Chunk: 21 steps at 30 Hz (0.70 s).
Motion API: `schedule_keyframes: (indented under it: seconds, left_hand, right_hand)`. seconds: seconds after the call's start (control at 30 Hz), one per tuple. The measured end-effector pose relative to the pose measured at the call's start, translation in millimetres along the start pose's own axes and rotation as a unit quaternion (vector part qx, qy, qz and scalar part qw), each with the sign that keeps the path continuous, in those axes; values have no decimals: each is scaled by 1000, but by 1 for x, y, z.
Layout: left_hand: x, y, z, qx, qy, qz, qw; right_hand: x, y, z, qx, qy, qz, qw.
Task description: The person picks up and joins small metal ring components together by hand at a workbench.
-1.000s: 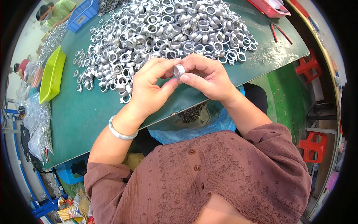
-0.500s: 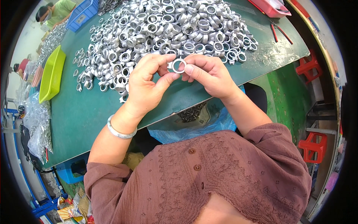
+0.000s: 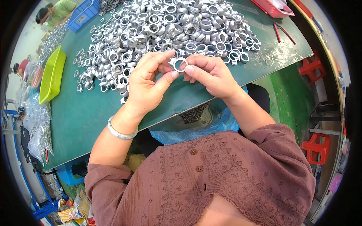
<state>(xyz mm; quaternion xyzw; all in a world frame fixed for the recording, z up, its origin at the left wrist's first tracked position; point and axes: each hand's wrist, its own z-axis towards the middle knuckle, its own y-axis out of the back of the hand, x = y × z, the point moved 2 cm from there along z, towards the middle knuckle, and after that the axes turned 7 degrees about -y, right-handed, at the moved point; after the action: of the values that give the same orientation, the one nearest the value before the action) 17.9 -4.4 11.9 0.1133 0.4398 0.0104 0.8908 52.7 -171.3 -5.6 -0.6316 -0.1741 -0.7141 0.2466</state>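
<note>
A silver-grey metal ring clamp (image 3: 175, 68) with a small lug on its left side is raised over the near edge of the table. My right hand (image 3: 212, 75) pinches its right side between thumb and fingers. Close to the lug is my left hand (image 3: 148, 81), thumb and index finger apart; its other fingers curl behind, and whether they touch the ring is hidden. Beyond both hands rises a big heap of similar metal rings (image 3: 188, 32), with loose ones scattered along its left side.
The green table (image 3: 81, 124) holds a yellow-green basket (image 3: 52, 77), a blue bin (image 3: 83, 16), a red tray (image 3: 277, 10) and red-handled pliers (image 3: 282, 33). Below its edge, a container lined with blue plastic (image 3: 196, 133) holds dark parts. Red stools (image 3: 316, 148) stand right. Another person (image 3: 62, 13) sits far left.
My left thumb and index finger have parted slightly from the ring and shifted left. The ring has turned a little in my right hand, which stays nearly in place.
</note>
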Motion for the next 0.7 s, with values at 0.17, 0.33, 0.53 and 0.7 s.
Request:
schedule_keyframes:
  seconds: [0.17,0.33,0.53,0.7]
  left_hand:
    - [-2,0,0,1,11,-4,1000]
    - [-2,-1,0,-6,28,-32,999]
    - [-1,0,0,-13,42,-37,998]
    - [-3,-1,0,-8,53,-47,997]
  right_hand:
    - [0,0,0,-7,-7,-4,1000]
    - [1,1,0,17,4,-20,1000]
    - [1,0,0,2,10,-2,1000]
    - [-1,1,0,1,-3,-8,1000]
